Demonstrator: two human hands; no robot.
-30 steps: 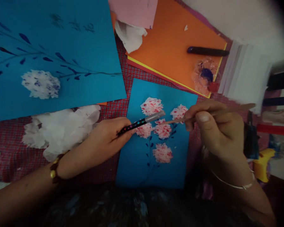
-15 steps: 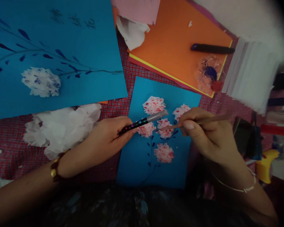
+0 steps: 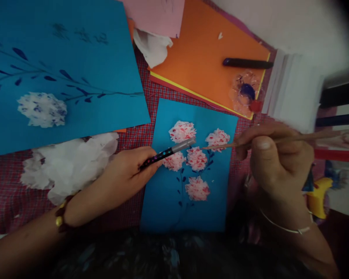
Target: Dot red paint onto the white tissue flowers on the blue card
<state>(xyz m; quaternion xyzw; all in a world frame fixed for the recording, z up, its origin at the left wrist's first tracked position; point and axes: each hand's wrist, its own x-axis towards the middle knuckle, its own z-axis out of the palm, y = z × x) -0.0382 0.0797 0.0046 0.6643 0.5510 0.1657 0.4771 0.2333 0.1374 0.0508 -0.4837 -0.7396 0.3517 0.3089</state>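
A small blue card (image 3: 159,201) lies before me, bearing several crumpled white paper flowers (image 3: 197,188) with red specks and painted dark blue leaves. My left hand (image 3: 125,174) is closed around a black pen (image 3: 165,154) with coloured stars and a grey end, which points over the card's upper flowers. In my right hand (image 3: 276,166), raised past the card's right edge, a thin wooden paintbrush (image 3: 232,145) is pinched between thumb and fingers. Its fine tip is above the card, between the middle and upper right flowers; whether it touches anything I cannot tell.
A larger blue sheet (image 3: 104,77) with a blue-specked flower (image 3: 43,109) fills the upper left. White tissue (image 3: 66,166) lies below it. Orange paper (image 3: 197,58) carries a dark pen (image 3: 247,63) and a clear palette (image 3: 247,91) with blue paint. A yellow object (image 3: 320,197) is at right.
My right hand has drawn back to the right, taking the brush tip off the middle flower. The left hand still grips the pen; the whole view has shifted slightly.
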